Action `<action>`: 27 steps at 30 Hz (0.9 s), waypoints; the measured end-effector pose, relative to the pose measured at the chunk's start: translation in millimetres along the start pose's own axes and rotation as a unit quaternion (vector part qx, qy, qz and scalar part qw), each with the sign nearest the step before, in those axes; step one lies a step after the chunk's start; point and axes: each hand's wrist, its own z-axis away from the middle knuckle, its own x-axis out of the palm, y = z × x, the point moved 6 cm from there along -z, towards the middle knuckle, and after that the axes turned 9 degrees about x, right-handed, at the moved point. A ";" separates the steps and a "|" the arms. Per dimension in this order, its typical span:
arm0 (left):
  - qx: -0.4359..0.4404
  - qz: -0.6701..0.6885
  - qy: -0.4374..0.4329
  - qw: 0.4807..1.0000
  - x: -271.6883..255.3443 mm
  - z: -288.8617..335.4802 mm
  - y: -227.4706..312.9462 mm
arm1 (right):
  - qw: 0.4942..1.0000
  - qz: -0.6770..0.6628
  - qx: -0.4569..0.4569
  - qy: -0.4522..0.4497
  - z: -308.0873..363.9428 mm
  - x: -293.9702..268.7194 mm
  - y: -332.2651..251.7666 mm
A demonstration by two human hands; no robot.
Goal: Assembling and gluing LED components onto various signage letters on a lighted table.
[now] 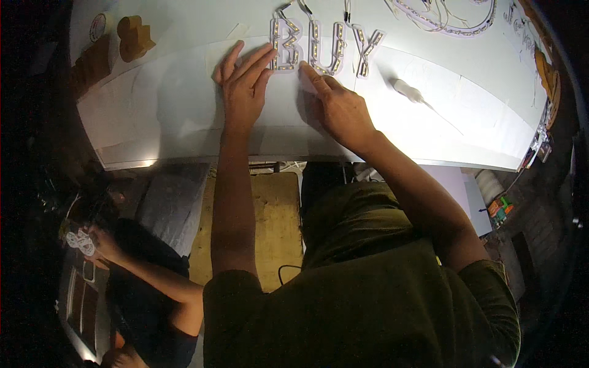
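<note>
Three letter-shaped pieces set with LED strips lie side by side at the far part of the white table. My left hand (244, 83) has its fingers spread, with fingertips at the left edge of the leftmost LED letter (284, 46). My right hand (343, 110) points its index finger at the lower right of that letter, close to the middle LED letter (337, 52); its other fingers are bent and partly hidden. Beyond it sits the right LED letter (366, 52). Thin wires (348, 12) run from the letters' tops. Neither hand visibly grips anything.
A white bottle-like tool (406, 91) with a long thin tip lies to the right. A lit LED shape (457, 29) with loose wires is at the far right. Tape rolls (134, 38) stand far left. Another person's hand (103, 244) holds white pieces at lower left.
</note>
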 end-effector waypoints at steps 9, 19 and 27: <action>-0.050 0.045 0.036 0.997 0.4 3.8 -5.3 | 0.995 -0.071 0.002 0.075 -11.3 -21.4 -14.7; -0.028 0.055 0.078 0.995 1.8 7.8 -4.4 | 0.968 0.153 -0.107 0.167 -64.4 -34.8 -23.2; -0.033 0.065 0.081 0.994 2.4 9.4 -7.6 | 0.964 0.174 -0.120 0.160 -67.0 -26.5 -18.4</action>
